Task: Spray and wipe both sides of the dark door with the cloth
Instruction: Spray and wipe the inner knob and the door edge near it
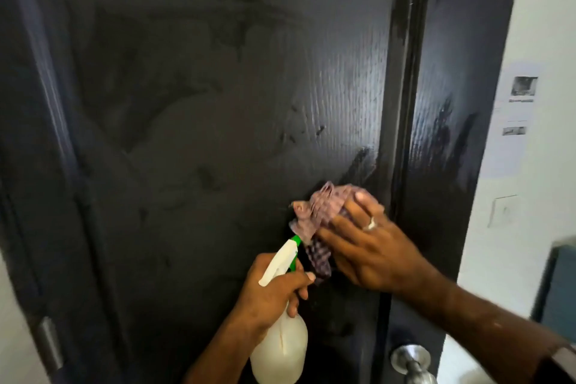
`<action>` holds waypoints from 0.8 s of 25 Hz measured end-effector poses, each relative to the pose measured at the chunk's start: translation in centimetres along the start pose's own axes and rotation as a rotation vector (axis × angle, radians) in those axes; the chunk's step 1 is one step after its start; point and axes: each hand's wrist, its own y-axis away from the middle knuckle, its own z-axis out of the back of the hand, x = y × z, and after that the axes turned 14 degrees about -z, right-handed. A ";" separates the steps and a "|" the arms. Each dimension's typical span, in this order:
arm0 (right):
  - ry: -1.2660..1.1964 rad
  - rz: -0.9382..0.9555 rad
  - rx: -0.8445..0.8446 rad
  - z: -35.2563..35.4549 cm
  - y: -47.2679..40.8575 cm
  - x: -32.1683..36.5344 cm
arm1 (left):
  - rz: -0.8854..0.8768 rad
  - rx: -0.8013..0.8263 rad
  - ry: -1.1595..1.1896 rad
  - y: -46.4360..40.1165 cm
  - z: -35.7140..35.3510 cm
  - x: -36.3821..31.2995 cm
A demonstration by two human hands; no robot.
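We see a big dark door (218,103) right in front of us. It fills most of the view. Its face looks wet and streaky, with smeary marks up high and shiny lines near the right side. A raised strip (408,103) runs up and down the door on the right.

Our right hand (371,246) is pressed on a cloth (321,215). The cloth is pinkish purple with little checks. It is bunched up against the door, just left of the strip and a bit below the middle of the view. The fingers are spread and mostly straight, lying flat over the cloth and pushing it on the door. There is a ring (371,223) on one finger. Part of the cloth hangs down below the hand.

Our left hand (274,287) holds a spray bottle (280,349). The fingers are curled round the neck of the bottle, just under the white and green top. The bottle is whitish and see-through. Its tip points up at the door, very near the hanging bit of cloth. We cannot tell if a finger is on the trigger.

A silver knob (411,362) sticks out at the bottom right of the door. A metal hinge (50,343) shows at the bottom left. Past the door's right edge is a white wall (545,9) with a paper (514,118) stuck on it, and a switch plate (503,210) below that.
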 end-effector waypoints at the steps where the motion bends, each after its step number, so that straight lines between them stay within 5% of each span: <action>1: -0.007 -0.063 -0.043 0.5 -2.5 -1.1 | 0.014 -0.014 -0.028 0.1 0.3 0.5; 4: -0.026 -0.486 -0.177 1.5 -9.3 -2.8 | 0.019 -0.065 -0.094 -0.3 0.8 1.6; 5: -0.044 -0.499 -0.159 1.0 -9.1 -1.7 | -0.007 -0.065 -0.094 -0.4 1.1 1.8; 11: 0.026 0.276 0.205 -4.3 8.3 4.6 | 0.125 -0.170 -0.152 2.9 4.8 4.9; 13: 0.005 0.212 0.106 -3.5 3.3 3.2 | 0.141 -0.223 -0.123 4.0 6.0 5.3; 17: -0.139 -0.370 -0.150 -2.1 -12.7 4.6 | 0.049 -0.312 -0.053 3.7 7.5 3.7; 20: -0.117 0.008 0.072 -5.7 -7.2 10.7 | 0.025 -0.395 -0.072 3.8 8.1 3.0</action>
